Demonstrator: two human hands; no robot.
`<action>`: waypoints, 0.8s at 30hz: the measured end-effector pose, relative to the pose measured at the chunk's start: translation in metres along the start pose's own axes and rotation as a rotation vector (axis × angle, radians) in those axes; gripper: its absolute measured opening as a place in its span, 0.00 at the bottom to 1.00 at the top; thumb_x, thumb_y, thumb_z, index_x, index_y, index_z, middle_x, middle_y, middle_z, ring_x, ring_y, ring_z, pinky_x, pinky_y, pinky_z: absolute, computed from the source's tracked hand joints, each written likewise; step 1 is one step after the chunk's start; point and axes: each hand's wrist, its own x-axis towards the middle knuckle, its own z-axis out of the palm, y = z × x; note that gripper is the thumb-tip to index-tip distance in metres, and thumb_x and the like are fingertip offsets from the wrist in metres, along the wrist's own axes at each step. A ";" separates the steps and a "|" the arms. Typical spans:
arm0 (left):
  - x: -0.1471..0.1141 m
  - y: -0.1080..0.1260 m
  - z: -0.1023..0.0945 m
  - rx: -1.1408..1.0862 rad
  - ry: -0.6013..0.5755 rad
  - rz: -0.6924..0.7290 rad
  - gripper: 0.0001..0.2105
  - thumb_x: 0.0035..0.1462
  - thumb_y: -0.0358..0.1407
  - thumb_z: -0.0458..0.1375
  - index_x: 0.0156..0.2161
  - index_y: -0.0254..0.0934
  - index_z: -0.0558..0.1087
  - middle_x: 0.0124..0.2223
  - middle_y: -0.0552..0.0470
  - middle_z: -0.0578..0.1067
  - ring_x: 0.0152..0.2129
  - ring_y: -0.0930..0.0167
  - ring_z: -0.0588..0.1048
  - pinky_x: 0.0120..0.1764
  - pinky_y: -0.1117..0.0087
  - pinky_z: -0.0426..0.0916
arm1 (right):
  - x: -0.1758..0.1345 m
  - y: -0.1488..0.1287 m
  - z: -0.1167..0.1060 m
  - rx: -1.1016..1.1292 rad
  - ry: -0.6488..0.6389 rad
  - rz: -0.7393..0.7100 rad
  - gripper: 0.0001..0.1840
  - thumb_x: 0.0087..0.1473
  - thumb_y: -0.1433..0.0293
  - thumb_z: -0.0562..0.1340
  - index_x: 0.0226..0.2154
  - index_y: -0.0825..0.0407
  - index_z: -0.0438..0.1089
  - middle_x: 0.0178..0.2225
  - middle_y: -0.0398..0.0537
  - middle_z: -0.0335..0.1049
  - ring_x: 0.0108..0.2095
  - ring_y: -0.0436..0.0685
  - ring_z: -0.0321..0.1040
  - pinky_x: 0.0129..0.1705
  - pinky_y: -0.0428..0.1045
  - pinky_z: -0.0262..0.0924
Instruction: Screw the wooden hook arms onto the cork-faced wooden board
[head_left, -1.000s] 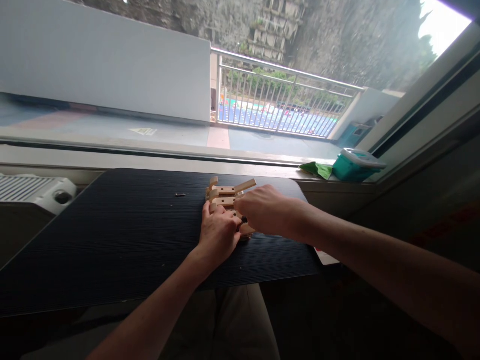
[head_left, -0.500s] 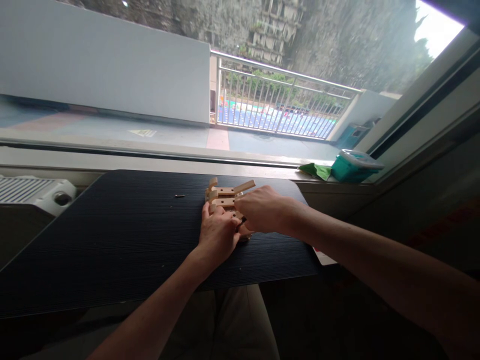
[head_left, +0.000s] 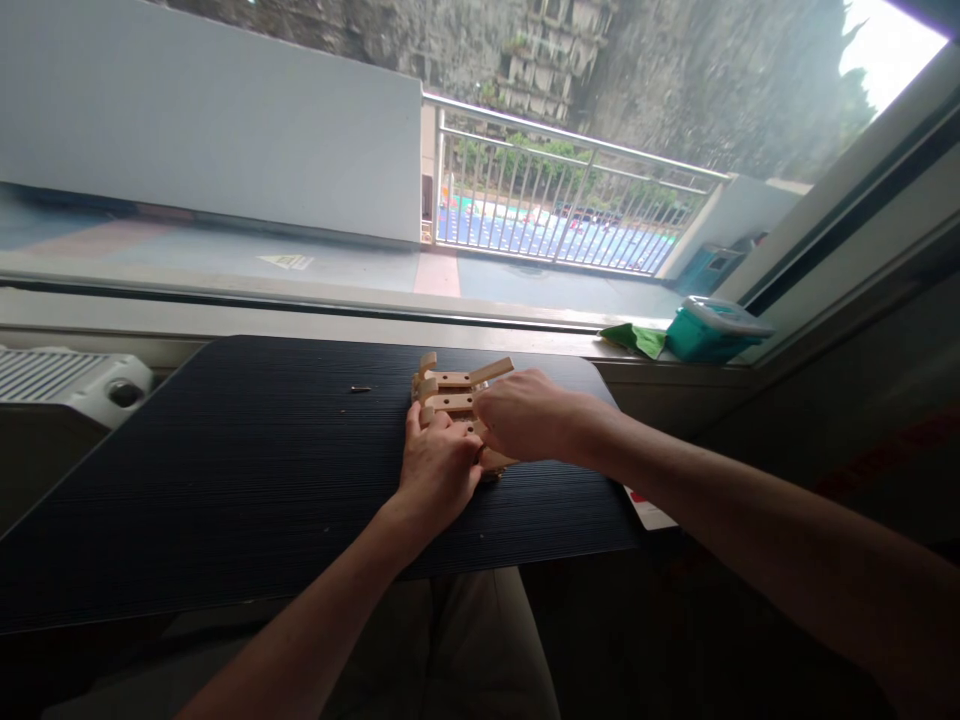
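A light wooden assembly point(head_left: 454, 402) of slats with dark holes and curved end pieces lies on the dark table. My left hand point(head_left: 439, 462) is closed around its near left side, fingers over the wood and thumb near the front edge. Against the right side, my right hand point(head_left: 525, 415) is curled into a fist. A thin dark tool shows only as a sliver between the two hands; its kind is hidden. One wooden slat point(head_left: 491, 372) sticks up at a slant behind my right fingers.
On the black table point(head_left: 262, 480), a small metal screw-like piece point(head_left: 360, 389) lies left of the wood. A teal box with a clear lid point(head_left: 712, 330) and a green cloth-like piece point(head_left: 634, 340) sit on the windowsill. A white radiator point(head_left: 75, 385) stands at left.
My right fist has turned slightly, and the dark tool between the hands is now mostly hidden. My left hand stays on the wood. The view has shifted a little.
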 end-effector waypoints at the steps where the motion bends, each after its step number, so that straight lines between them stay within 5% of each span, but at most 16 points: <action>1: 0.000 0.000 0.000 0.000 0.001 0.000 0.06 0.50 0.39 0.57 0.29 0.41 0.74 0.33 0.51 0.76 0.39 0.60 0.67 0.53 0.45 0.45 | -0.001 0.000 -0.001 -0.001 -0.005 0.010 0.08 0.47 0.69 0.58 0.28 0.54 0.72 0.27 0.51 0.72 0.32 0.57 0.69 0.30 0.49 0.56; 11: -0.001 -0.001 -0.002 0.005 -0.012 0.010 0.06 0.50 0.38 0.56 0.27 0.41 0.74 0.33 0.52 0.76 0.39 0.61 0.67 0.54 0.45 0.46 | -0.011 -0.002 -0.019 0.040 -0.040 -0.019 0.11 0.48 0.73 0.57 0.35 0.55 0.72 0.30 0.52 0.72 0.34 0.57 0.68 0.29 0.48 0.53; 24: -0.001 -0.001 -0.001 0.006 -0.011 0.006 0.06 0.49 0.38 0.57 0.27 0.40 0.74 0.33 0.51 0.76 0.39 0.61 0.67 0.54 0.46 0.46 | -0.009 0.000 -0.008 0.014 -0.023 -0.018 0.09 0.47 0.68 0.58 0.30 0.53 0.72 0.27 0.49 0.72 0.31 0.56 0.68 0.28 0.48 0.52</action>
